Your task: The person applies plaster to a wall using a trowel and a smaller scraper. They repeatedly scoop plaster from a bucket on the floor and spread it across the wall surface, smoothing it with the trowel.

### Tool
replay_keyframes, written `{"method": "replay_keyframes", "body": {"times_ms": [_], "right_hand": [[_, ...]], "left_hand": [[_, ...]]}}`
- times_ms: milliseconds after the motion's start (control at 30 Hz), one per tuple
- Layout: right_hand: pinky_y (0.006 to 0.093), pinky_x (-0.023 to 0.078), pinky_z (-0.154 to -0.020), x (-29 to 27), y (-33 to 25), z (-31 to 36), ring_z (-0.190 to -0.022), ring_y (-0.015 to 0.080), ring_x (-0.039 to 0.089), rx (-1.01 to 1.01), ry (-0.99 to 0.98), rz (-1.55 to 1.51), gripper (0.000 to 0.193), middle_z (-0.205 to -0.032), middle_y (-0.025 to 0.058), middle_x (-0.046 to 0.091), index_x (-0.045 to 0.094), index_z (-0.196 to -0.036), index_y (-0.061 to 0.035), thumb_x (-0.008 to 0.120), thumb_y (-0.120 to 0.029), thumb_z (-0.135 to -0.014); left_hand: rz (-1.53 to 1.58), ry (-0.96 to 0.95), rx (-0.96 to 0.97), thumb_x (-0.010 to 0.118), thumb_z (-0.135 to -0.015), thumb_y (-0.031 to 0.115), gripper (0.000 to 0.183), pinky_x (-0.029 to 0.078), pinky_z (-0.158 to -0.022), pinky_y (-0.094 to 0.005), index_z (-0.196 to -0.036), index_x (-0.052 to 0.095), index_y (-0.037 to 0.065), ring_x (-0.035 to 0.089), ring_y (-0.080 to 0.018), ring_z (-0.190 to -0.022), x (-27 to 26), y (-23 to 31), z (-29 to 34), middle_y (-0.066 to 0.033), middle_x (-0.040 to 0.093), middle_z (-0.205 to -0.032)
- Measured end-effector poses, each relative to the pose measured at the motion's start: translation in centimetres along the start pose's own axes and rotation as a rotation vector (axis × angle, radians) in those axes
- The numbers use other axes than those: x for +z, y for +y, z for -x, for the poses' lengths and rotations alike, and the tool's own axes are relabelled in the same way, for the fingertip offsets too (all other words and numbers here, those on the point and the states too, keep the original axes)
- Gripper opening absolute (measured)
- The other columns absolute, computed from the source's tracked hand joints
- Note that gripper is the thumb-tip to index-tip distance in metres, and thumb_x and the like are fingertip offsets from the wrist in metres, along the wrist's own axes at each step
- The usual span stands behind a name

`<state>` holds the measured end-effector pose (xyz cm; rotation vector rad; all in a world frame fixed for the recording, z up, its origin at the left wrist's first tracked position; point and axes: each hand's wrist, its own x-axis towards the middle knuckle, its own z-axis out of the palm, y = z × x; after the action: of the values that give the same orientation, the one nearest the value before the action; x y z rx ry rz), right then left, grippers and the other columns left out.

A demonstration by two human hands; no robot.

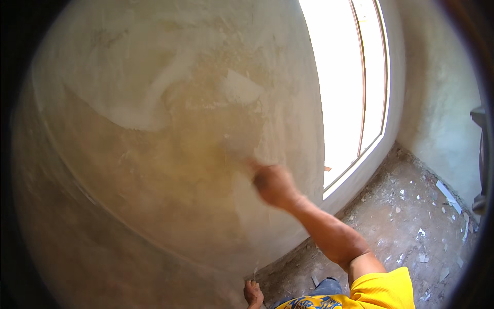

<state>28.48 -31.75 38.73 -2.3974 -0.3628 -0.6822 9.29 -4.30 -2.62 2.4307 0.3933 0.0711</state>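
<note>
My right hand (275, 185) reaches up to the plastered wall (154, 170), its fingers closed round a putty knife (237, 148). Motion smears both the hand and the flat greyish blade, which is at the wall's surface. Smooth pale patches of filler show on the brownish wall around and above it. Low at the bottom edge, my left hand (252, 293) is closed, with a thin, pale upright piece (255, 273) sticking up from it. What that piece belongs to is too small to make out.
Right of the work area, a bright window opening (339, 92) has a pale sill and thin frame bars. Broken white scraps (448, 196) litter the dusty floor (381, 221). A dark grey object (479, 159) stands at the far right edge by another wall (447, 103).
</note>
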Motion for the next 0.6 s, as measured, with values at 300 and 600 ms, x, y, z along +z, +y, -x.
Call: {"method": "replay_keyframes", "body": {"times_ms": [300, 600], "right_hand": [[0.0340, 0.055, -0.066, -15.1, 3.8, -12.6, -0.071, 0.0157, 0.064, 0.289, 0.526, -0.590, 0.041, -0.083, 0.0109, 0.069, 0.065, -0.124, 0.0083, 0.066, -0.009, -0.087], [0.0419, 0.058, -0.093, -0.6, -1.7, -5.4, -0.119, 0.0295, 0.065, -0.446, 0.200, 0.110, 0.043, -0.129, 0.0090, 0.067, 0.066, -0.129, -0.0112, 0.065, -0.003, -0.087]], "left_hand": [[0.274, 0.034, -0.146, 0.069, -0.094, 0.005, 0.032, 0.052, -0.084, -0.0389, -0.122, 0.053, 0.006, 0.063, -0.0254, -0.093, 1.3, -3.3, -1.4, -0.0111, 0.064, -0.102], [0.182, 0.063, -0.051, 0.070, -0.094, 0.012, 0.038, 0.051, -0.088, -0.0504, -0.126, 0.053, 0.002, 0.065, -0.0438, -0.102, 1.8, -2.0, 0.7, -0.0233, 0.066, -0.109]]}}
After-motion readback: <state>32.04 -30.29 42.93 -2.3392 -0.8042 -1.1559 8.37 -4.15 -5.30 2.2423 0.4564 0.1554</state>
